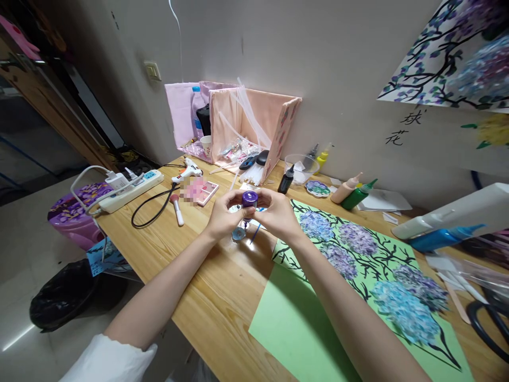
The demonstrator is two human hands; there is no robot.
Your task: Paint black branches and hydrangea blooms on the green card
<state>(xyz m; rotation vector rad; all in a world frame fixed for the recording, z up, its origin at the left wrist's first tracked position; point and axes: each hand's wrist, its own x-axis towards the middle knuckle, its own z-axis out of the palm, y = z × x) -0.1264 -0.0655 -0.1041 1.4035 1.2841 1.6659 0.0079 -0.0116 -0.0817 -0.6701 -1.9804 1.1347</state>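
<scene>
Both my hands meet over the wooden table [207,297] around a small bottle with a purple cap [249,199]. My left hand [225,215] curls its fingers round the bottle from the left. From the right, my right hand [278,212] pinches the purple cap. The bottle's clear lower part hangs just above the table. Right beside my hands lies a green sheet [302,323] painted with blue and purple flower clusters on black branches.
Behind my hands stand a pink box [254,124], a glue gun [189,171], a power strip [131,190], a black paint bottle [286,179], a paint palette [317,188] and more paint bottles [352,192]. Scissors [487,318] lie at right. A black bin bag [63,294] sits on the floor.
</scene>
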